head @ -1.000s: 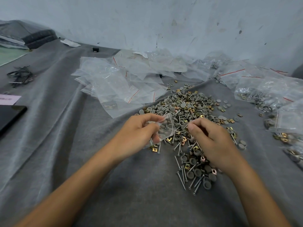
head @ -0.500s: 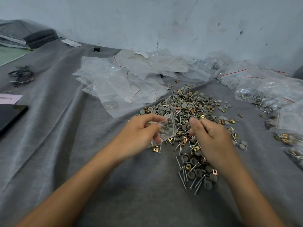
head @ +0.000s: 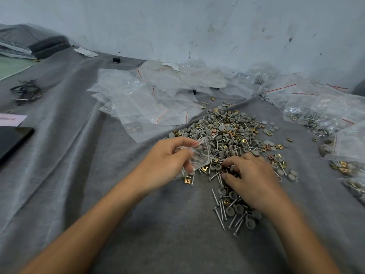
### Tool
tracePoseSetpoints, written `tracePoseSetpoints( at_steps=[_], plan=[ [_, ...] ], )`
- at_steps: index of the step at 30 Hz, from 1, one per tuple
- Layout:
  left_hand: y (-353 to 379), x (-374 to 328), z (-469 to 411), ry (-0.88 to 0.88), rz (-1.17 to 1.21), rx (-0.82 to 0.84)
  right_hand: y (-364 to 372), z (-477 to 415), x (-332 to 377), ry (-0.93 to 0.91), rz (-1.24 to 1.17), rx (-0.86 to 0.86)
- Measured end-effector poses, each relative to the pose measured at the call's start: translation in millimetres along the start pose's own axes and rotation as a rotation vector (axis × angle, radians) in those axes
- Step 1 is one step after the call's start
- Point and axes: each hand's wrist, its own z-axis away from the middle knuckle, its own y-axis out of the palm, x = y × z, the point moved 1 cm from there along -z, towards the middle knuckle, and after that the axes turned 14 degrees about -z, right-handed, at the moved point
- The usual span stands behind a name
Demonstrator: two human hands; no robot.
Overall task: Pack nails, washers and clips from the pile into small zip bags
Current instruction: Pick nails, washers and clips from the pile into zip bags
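Clear zip bag (head: 201, 154) sits pinched in left grip (head: 167, 161). Right grip (head: 252, 180) curls into pile (head: 227, 131), catch unseen. Probably the filling step; next, feed a piece into the bag.

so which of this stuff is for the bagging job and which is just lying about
For the job: pile of nails, washers and clips; small zip bag in the left hand; empty zip bags; filled bags.
Lying about: black flat device; dark wire bundle; pink paper slip; small black block.
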Motion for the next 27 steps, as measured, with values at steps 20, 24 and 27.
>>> tracePoseSetpoints(
  at_steps=[20,24,27],
  plan=[
    [0.4,-1.0,-0.6,-0.012,-0.004,-0.009,2.9,1.3,4.1,0.007,0.024,0.011],
    [0.7,-1.3,-0.2,-0.011,0.001,-0.005,5.1,1.0,6.0,-0.019,0.01,0.016],
    [0.6,-1.3,0.3,-0.016,0.009,-0.007,4.3,2.3,6.5,-0.04,0.012,0.008]
  ],
)
